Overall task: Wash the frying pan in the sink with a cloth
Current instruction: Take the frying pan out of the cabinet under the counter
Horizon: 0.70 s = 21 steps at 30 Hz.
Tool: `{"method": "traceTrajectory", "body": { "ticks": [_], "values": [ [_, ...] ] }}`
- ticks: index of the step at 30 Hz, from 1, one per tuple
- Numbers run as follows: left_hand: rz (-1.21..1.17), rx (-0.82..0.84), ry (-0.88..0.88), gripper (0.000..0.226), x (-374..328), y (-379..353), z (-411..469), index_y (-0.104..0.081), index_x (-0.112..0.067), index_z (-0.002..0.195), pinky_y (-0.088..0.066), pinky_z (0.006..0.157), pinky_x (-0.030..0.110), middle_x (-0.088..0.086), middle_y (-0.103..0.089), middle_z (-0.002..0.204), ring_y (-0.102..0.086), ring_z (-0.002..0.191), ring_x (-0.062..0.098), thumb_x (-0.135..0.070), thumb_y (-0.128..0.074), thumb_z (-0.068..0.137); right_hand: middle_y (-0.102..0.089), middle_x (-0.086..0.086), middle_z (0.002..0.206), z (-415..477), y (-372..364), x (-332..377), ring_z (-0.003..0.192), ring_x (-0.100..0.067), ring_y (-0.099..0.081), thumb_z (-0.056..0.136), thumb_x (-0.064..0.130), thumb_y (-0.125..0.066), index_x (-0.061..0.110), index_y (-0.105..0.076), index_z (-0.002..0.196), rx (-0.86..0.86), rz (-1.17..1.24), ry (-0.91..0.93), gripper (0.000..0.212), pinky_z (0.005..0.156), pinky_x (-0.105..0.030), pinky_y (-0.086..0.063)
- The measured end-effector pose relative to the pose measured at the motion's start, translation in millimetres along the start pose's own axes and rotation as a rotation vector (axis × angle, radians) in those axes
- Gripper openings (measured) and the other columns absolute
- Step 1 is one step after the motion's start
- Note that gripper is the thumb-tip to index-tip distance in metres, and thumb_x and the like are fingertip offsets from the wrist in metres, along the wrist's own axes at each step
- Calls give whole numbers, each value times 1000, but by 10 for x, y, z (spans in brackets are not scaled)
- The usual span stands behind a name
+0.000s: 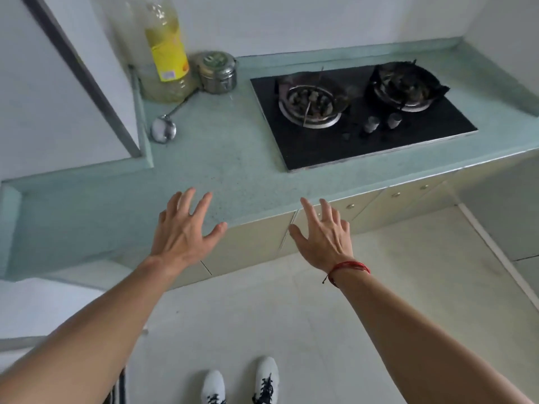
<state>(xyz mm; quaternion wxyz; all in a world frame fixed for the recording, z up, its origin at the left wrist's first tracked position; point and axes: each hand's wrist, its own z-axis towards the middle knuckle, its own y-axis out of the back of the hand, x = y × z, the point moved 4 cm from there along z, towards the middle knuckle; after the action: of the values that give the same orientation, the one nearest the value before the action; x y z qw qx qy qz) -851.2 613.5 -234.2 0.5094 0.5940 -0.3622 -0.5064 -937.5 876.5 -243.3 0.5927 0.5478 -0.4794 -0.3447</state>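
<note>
Neither a frying pan, a sink nor a cloth shows in the head view. My left hand (182, 228) hovers over the front edge of the pale green countertop (227, 153), fingers spread and holding nothing. My right hand (323, 234) is stretched out just past the counter's front edge, above the cream cabinet doors (250, 246), fingers also apart and empty. A red string bracelet (347, 271) is tied around my right wrist.
A black two-burner gas hob (361, 144) is set into the counter at the right. At the back left stand a large oil bottle with a yellow label (166, 51) and a steel lidded tin (217, 71); a metal ladle (163, 128) lies beside them. My white shoes (242, 386) stand on the tiled floor.
</note>
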Motion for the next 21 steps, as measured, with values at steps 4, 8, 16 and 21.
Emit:
{"method": "traceTrajectory", "body": {
  "ticks": [4, 8, 16, 21],
  "values": [
    [26, 17, 92, 82, 344, -109, -165, -50, -16, 141, -42, 98, 59, 18, -38, 148, -37, 132, 42, -69, -34, 80, -30, -13, 150, 3, -269, 219, 130, -31, -35, 90, 60, -41, 33, -25, 147, 53, -7, 53, 65, 99, -48, -36],
    [0, 42, 143, 82, 521, -250, -247, -48, -17, 142, -41, 99, 60, 17, -36, 149, -35, 133, 42, -69, -36, 80, -27, -14, 153, -70, -482, 313, 132, -31, -34, 90, 60, -41, 34, -23, 149, 117, -6, 58, 67, 101, -48, -34],
    [-15, 103, 178, 78, 713, -502, -189, -45, -23, 146, -35, 106, 59, 13, -32, 154, -29, 138, 43, -68, -43, 82, -31, -10, 150, -10, -738, 462, 132, -28, -33, 91, 59, -42, 34, -23, 149, 186, 83, -1, 66, 103, -46, -33],
    [-12, 120, 189, 70, 864, -720, -140, -39, -30, 149, -28, 112, 54, 8, -24, 159, -22, 143, 41, -62, -53, 88, -41, -12, 144, 8, -1155, 727, 132, -28, -38, 92, 53, -47, 24, -24, 150, 310, 368, -106, 68, 107, -44, -36]
  ]
}}
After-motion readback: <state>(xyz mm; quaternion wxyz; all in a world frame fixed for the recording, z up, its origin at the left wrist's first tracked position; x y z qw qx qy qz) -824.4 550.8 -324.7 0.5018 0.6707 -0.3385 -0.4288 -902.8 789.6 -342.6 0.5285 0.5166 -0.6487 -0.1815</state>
